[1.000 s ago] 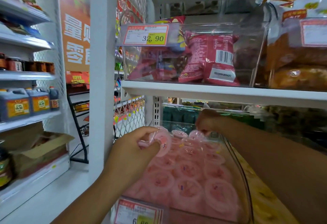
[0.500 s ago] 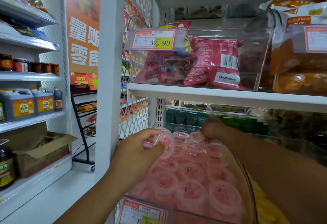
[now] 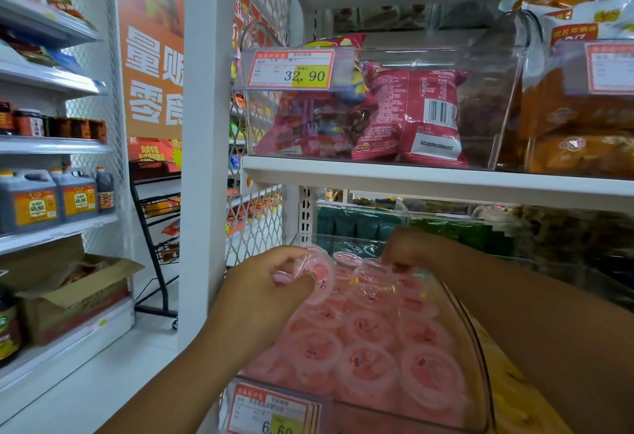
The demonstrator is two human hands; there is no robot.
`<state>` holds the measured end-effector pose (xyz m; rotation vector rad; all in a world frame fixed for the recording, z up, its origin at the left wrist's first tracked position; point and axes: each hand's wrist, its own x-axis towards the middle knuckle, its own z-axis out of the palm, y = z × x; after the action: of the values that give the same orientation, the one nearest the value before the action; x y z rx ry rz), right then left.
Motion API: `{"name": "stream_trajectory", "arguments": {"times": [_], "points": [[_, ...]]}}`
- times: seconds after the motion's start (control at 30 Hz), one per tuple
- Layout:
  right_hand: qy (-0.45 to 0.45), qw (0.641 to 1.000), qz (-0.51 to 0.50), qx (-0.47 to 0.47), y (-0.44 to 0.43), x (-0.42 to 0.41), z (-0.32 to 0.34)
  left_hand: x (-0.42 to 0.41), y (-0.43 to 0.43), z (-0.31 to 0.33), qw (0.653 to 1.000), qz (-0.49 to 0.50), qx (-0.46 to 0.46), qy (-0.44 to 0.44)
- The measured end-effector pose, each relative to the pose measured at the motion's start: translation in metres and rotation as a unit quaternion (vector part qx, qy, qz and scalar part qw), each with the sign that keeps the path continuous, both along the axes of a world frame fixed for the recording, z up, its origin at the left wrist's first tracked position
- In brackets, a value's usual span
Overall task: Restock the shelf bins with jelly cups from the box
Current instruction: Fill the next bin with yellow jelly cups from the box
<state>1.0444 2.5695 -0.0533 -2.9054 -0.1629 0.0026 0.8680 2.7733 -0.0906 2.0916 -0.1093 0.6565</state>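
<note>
- Lower left of the frame: one open cardboard box [image 3: 68,293] sits on a low shelf, well apart from both hands. It may be the supply, but its contents are too blurred to tell.
- Centre left: the left hand [image 3: 260,291] clasps jelly cups [image 3: 317,274], two as far as I can count. It holds them over the bin's near left corner, likely as a ready stock.
- Bottom centre: one clear bin [image 3: 475,334] holds pink cups [image 3: 368,329] lying lids up in rows. At least a dozen show, so it looks nearly full.
- Centre right: the right hand [image 3: 410,248] reaches the back row with its fingers curled down onto the cups. I cannot tell whether it grasps one.
</note>
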Motion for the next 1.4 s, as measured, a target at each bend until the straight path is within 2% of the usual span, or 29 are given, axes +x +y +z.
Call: {"name": "stream_trajectory", "arguments": {"times": [0.27,0.43,0.57,0.6,0.63,0.7,0.73,0.77,0.83,0.87,0.97,1.03,1.1,1.13,1.17,1.27,1.4], "points": [[0.014,0.994,0.042,0.1,-0.002,0.005,-0.005,0.002,0.0,0.0,1.0,0.001,-0.002,0.009],[0.004,0.996,0.084,0.038,-0.002,0.004,-0.004,-0.001,0.0,0.003,1.0,-0.006,-0.005,0.016],[-0.044,0.986,0.132,-0.094,-0.004,0.0,-0.001,-0.001,-0.001,0.003,1.0,-0.002,-0.011,0.025],[-0.047,0.983,0.146,-0.097,-0.005,-0.002,0.003,-0.001,-0.002,0.004,0.999,-0.003,-0.017,0.027],[-0.046,0.983,0.168,-0.066,-0.008,-0.003,0.009,0.0,-0.003,0.006,0.999,-0.004,-0.023,0.03],[0.003,0.975,0.209,0.082,-0.013,-0.02,0.019,0.004,-0.006,0.013,0.999,-0.007,-0.039,0.034],[0.068,0.955,0.23,0.172,-0.014,-0.034,0.023,0.007,-0.008,0.016,0.998,-0.007,-0.053,0.034],[0.141,0.922,0.251,0.26,-0.015,-0.043,0.026,0.011,-0.01,0.019,0.997,-0.008,-0.068,0.032],[0.225,0.86,0.296,0.35,-0.012,-0.061,0.025,0.016,-0.016,0.026,0.995,-0.023,-0.092,0.037],[0.224,0.85,0.304,0.368,-0.01,-0.066,0.024,0.018,-0.021,0.028,0.993,-0.038,-0.104,0.047],[0.141,0.867,0.254,0.405,-0.008,-0.069,0.026,0.025,-0.027,0.028,0.987,-0.063,-0.126,0.077],[0.068,0.901,0.224,0.366,-0.014,-0.065,0.032,0.028,-0.024,0.027,0.983,-0.077,-0.124,0.109],[-0.034,0.96,0.181,0.213,-0.024,-0.047,0.036,0.029,-0.017,0.027,0.979,-0.081,-0.121,0.143],[-0.076,0.978,0.148,0.128,-0.031,-0.035,0.036,0.029,-0.013,0.027,0.977,-0.081,-0.127,0.151],[-0.107,0.986,0.112,0.068,-0.038,-0.025,0.035,0.029,-0.009,0.026,0.975,-0.076,-0.136,0.157],[-0.128,0.99,0.028,0.051,-0.052,0.001,0.026,0.034,0.002,0.021,0.975,-0.055,-0.146,0.159],[-0.12,0.992,0.002,-0.024,-0.054,0.012,0.014,0.033,0.002,0.017,0.973,-0.072,-0.159,0.149]]}}
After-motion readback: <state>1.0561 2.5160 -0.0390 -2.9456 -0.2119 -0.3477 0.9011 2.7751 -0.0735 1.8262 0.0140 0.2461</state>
